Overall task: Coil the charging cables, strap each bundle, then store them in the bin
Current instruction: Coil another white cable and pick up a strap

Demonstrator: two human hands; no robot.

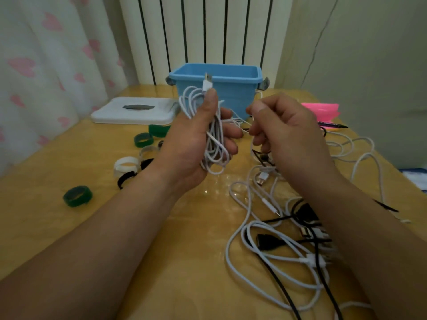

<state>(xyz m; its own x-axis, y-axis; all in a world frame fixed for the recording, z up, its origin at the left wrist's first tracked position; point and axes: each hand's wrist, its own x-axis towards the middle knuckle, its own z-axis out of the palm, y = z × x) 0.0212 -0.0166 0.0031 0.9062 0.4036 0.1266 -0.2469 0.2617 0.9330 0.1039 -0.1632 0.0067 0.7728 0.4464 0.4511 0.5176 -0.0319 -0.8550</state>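
My left hand (194, 144) grips a coil of white charging cable (213, 144) above the table, thumb pressing its USB plug (207, 83) upright at the top. My right hand (284, 135) is beside it, pinching the thin loose end of that same cable between thumb and forefinger. Behind both hands stands the blue bin (233, 88). Loose white and black cables (288, 245) lie tangled on the table under my right forearm. Green, white and black straps rolled into rings (129, 167) lie to the left of my left hand.
A white lid (131, 112) lies at the back left. One green strap ring (77, 196) sits apart near the left. A pink object (323, 110) and a pen (332, 125) are at the back right. A radiator and a curtain stand behind the wooden table (69, 227).
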